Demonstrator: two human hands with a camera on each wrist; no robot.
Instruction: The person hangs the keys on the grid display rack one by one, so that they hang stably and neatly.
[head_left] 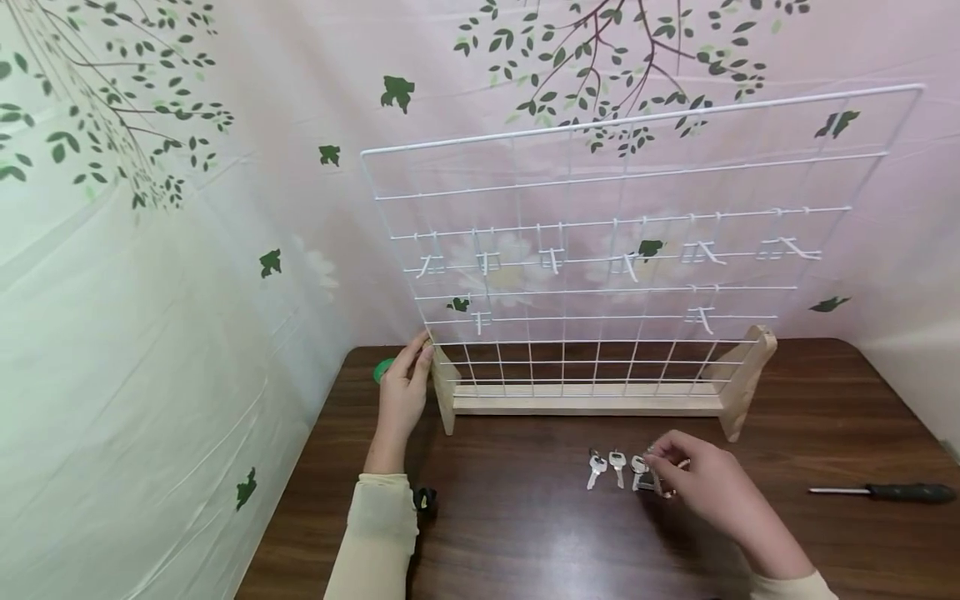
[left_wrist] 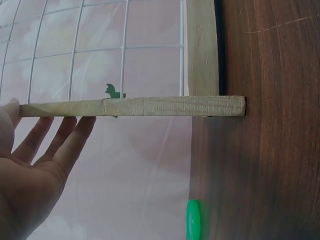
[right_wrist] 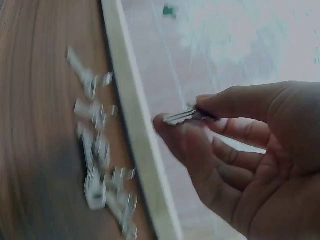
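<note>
The right hand (head_left: 705, 483) pinches a key (right_wrist: 181, 116) between thumb and forefinger, just above the table (head_left: 525, 533) near the middle of its front half; the other fingers curl loosely beneath. The right wrist view is blurred, but the key's silver blade shows sticking out from the fingertips. More keys (head_left: 615, 468) lie in a short row on the table just left of that hand — at least three, heads toward the rack.

The left hand (head_left: 405, 387) rests with straight, relaxed fingers against the left wooden foot (left_wrist: 135, 106) of the rack (head_left: 615, 250), near the table's back left corner. The rack is a white wire grid standing upright in a wooden base (several small white hooks hang on its wires), set across the back half of the table.

A green disc (head_left: 383, 371) lies at the left edge behind the left hand. A screwdriver (head_left: 885, 492) with a dark handle lies at the right edge — well apart from the keys.
</note>
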